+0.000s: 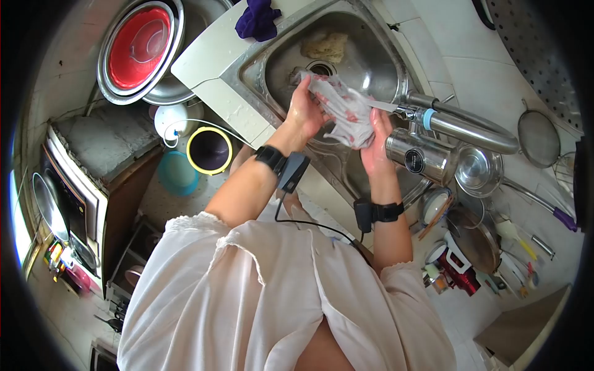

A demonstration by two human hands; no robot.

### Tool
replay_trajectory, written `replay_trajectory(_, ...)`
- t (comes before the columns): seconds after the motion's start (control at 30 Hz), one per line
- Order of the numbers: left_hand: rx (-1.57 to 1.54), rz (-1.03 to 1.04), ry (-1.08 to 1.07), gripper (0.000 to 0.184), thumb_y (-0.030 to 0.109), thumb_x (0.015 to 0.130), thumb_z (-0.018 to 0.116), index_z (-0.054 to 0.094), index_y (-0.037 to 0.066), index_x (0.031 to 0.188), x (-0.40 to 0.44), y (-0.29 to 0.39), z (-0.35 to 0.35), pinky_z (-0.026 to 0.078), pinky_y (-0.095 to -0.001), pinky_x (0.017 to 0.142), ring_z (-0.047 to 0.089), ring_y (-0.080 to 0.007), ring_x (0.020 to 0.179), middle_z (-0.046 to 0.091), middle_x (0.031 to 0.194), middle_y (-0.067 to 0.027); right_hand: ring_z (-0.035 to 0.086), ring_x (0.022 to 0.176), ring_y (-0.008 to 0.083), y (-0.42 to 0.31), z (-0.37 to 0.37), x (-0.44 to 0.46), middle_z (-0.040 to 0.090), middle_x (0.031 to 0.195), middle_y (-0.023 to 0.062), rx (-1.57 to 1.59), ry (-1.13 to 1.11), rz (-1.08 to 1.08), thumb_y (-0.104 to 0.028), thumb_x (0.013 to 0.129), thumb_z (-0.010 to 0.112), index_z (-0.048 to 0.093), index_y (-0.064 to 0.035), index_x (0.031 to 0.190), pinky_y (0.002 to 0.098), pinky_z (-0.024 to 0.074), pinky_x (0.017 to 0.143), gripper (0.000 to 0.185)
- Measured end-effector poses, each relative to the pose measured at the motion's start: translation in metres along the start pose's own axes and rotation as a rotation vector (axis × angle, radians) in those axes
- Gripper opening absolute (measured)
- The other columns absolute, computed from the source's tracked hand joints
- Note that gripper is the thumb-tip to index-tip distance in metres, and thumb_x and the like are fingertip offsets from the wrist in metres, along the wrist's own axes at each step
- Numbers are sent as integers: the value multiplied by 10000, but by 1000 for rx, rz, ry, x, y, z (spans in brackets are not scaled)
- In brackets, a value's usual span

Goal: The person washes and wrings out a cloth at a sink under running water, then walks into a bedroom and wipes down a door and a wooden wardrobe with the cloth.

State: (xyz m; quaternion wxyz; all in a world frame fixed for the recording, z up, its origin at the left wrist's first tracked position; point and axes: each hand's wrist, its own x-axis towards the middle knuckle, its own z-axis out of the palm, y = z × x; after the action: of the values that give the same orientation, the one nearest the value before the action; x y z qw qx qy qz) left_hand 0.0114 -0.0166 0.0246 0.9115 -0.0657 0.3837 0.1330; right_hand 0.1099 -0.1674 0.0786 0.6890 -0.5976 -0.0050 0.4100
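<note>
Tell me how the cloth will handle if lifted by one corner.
The cloth will probably hang limp, since it sags in folds between the left hand and right hand. It looks thin, so likely light, though water could add weight. Those glistening hands suggest it may be wet and slippery.

Faucet [473, 132], metal canister [427, 159] crowd right hand [378, 143]; basin [377, 69] open around sponge [325, 47].

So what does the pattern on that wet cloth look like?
The thin wet cloth is whitish with pinkish-red patches, best seen in the head view.
</note>
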Motion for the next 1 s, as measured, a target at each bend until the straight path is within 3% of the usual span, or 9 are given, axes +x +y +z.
replay_trajectory(0.1,-146,-9,-194,445,469,1088,394,593,119,1277,12,-3,3,427,-552,1116,602,-378,1229,579,1405,-203,575,1212,157,3,-2,-13,635,1294,65,-41,-25,55,-273,1105,549,599,-31,1336,324,443,1062,338)
replay_trajectory(0.17,-224,-101,-452,605,497,1088,388,491,6,1426,1,6,5,492,-484,1061,632,-357,1195,637,1316,-194,578,1209,161,13,-17,-10,626,1306,72,-551,27,12,-297,1108,547,583,-37,1353,309,435,1058,359)
replay_trajectory(0.3,-157,-6,-399,449,311,1072,499,444,171,1495,-3,5,4,437,-501,1146,586,-378,1277,502,1505,-248,594,1180,220,22,2,12,623,1298,131,-898,-76,-141,-337,1054,629,650,-4,1281,333,453,1017,404)
replay_trajectory(0.33,-23,162,-369,468,126,1034,566,450,179,1484,-12,3,9,434,-504,1157,575,-354,1306,537,1474,-170,598,1180,245,12,22,12,631,1274,145,-1006,-92,-238,-327,1023,665,713,25,1169,347,464,1003,385)
replay_trajectory(0.63,132,354,-290,721,-135,915,547,393,162,1554,-33,33,-4,460,-478,1149,563,-289,1326,556,1439,-82,607,1110,215,5,37,43,696,1097,100,-515,107,-163,-355,1074,591,744,9,1114,333,458,1000,398)
replay_trajectory(0.77,215,416,-233,764,-160,889,521,370,167,1563,-36,41,-14,481,-463,1125,576,-285,1305,553,1433,-95,503,756,69,-2,21,46,648,871,-20,-378,363,-133,-447,1048,632,705,-38,1006,260,392,674,417)
replay_trajectory(0.83,247,408,-225,785,-175,876,505,354,170,1565,-41,49,-15,500,-453,1103,587,-285,1287,552,1422,-106,594,901,118,-16,13,46,697,1010,38,-550,165,-8,-494,1058,590,710,-29,1086,292,469,814,481)
replay_trajectory(0.9,248,348,-207,791,-171,869,513,356,167,1566,-43,47,-10,505,-438,1090,583,-270,1285,554,1419,-89,556,1299,225,-5,28,43,623,1392,122,-681,-96,-27,-561,1065,520,620,-46,1369,376,380,1150,606)
replay_trajectory(1.0,292,385,-255,745,-143,892,533,385,165,1554,-34,38,-7,526,-436,1067,589,-254,1279,556,1410,-74,576,1140,138,20,45,45,641,1325,77,-681,-156,-85,-539,1034,608,627,-19,1334,324,439,1002,600)
